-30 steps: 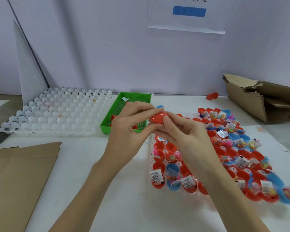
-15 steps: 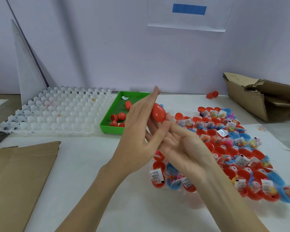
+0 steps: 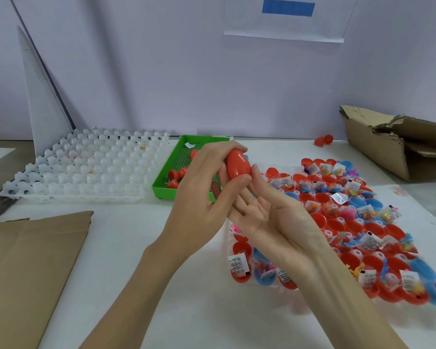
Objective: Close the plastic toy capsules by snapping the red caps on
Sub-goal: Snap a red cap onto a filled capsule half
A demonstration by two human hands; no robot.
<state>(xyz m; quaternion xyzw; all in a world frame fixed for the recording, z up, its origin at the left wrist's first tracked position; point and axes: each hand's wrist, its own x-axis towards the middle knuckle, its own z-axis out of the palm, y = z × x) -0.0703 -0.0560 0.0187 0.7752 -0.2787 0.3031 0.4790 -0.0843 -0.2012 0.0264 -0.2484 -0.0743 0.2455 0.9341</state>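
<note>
My left hand point(image 3: 207, 197) holds a closed red egg-shaped capsule point(image 3: 238, 165) between thumb and fingers, above the table's middle. Palm up beneath it lies my right hand point(image 3: 272, 217), fingers straight, fingertips touching the capsule's lower side. To the right, a clear tray point(image 3: 230, 230) carries several open red and blue capsule halves point(image 3: 350, 222) filled with small bagged toys. Loose red caps point(image 3: 176, 177) lie in the green tray point(image 3: 161, 185) behind my left hand.
A white moulded holder tray point(image 3: 86, 170) sits at the back left. Brown cardboard point(image 3: 23, 268) covers the front left. A torn cardboard box point(image 3: 393, 142) stands at the back right, two red pieces point(image 3: 324, 140) beside it.
Both hands were pressing the capsule together a second ago. Since then my right hand has let go and flattened under it, while my left hand turned the closed capsule upright.
</note>
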